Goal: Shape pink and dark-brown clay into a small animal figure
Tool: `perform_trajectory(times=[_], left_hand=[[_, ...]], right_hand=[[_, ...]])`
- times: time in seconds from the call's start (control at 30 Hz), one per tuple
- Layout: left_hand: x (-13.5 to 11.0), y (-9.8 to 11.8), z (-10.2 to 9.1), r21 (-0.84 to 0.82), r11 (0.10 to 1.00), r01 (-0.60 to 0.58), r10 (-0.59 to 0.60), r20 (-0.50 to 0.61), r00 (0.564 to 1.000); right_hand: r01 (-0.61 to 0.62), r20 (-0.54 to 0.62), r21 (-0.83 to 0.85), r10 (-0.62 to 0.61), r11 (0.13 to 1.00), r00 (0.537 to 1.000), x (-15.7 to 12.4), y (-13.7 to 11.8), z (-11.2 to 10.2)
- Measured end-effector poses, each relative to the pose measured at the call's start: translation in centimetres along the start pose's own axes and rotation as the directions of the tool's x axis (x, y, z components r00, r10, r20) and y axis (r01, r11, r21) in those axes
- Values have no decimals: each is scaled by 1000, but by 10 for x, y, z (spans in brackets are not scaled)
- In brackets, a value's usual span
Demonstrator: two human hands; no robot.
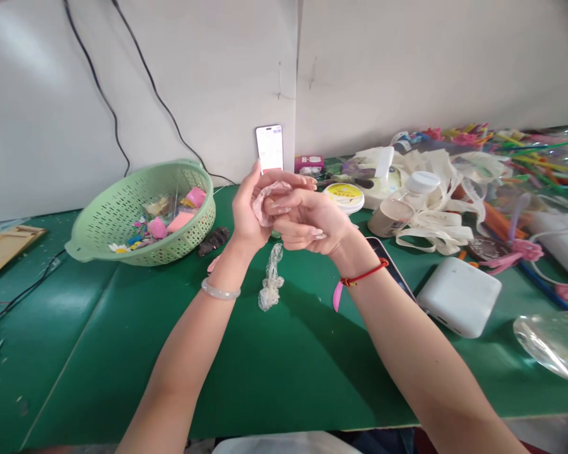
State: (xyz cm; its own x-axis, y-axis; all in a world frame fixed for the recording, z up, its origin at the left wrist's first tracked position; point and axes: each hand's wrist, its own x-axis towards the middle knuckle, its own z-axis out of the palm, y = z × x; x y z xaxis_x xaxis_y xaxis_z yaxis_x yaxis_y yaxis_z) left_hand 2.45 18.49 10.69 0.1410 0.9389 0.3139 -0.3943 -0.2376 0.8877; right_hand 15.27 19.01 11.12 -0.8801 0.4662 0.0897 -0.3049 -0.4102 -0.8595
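sheer scrap (pixel 264 205): pale pink | basket (pixel 99 236): mint green, holed | tabletop (pixel 123 378): dark green

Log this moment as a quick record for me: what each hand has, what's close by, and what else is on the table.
left hand: holds crumpled pinkish sheer fabric; pale bangle on the wrist
right hand: fingers curled against the same fabric; red string bracelet on the wrist
things: crumpled clear sheer piece and pink petal-shaped piece below the hands, on green table mat
rest: green plastic basket of coloured craft bits; phone upright against the wall; white box
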Motion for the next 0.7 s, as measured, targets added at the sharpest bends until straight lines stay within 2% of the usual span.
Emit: perform_trajectory(times=[0.1,0.2,0.37,0.5,0.57,0.63,0.7], left_hand=[[0,-3,1,53,998,-23,24,-14,1000],[1,-6,0,8,1000,6,-6,-1,1000],[4,-10,-3,16,1000,13,-12,-23,1000],[5,-12,-5,-39,997,64,-65,-14,998],[5,-11,-5,-54,996,73,-74,-4,997],[5,-9,-4,-46,997,56,-57,-26,998],[5,-6,-4,-31,999,25,-27,-70,997]], right_hand=[[-20,-111,-39,16,999,994,1,0,7],[-31,-183,-40,23,999,983,3,1,11],[-56,-177,-42,48,998,983,3,1,10],[-75,-157,-67,64,995,986,0,-1,11],[-51,-158,-139,29,989,987,-2,-3,14],[-4,-176,-304,-52,953,983,-5,-5,16],[38,-221,-560,-193,828,956,-7,-7,19]])
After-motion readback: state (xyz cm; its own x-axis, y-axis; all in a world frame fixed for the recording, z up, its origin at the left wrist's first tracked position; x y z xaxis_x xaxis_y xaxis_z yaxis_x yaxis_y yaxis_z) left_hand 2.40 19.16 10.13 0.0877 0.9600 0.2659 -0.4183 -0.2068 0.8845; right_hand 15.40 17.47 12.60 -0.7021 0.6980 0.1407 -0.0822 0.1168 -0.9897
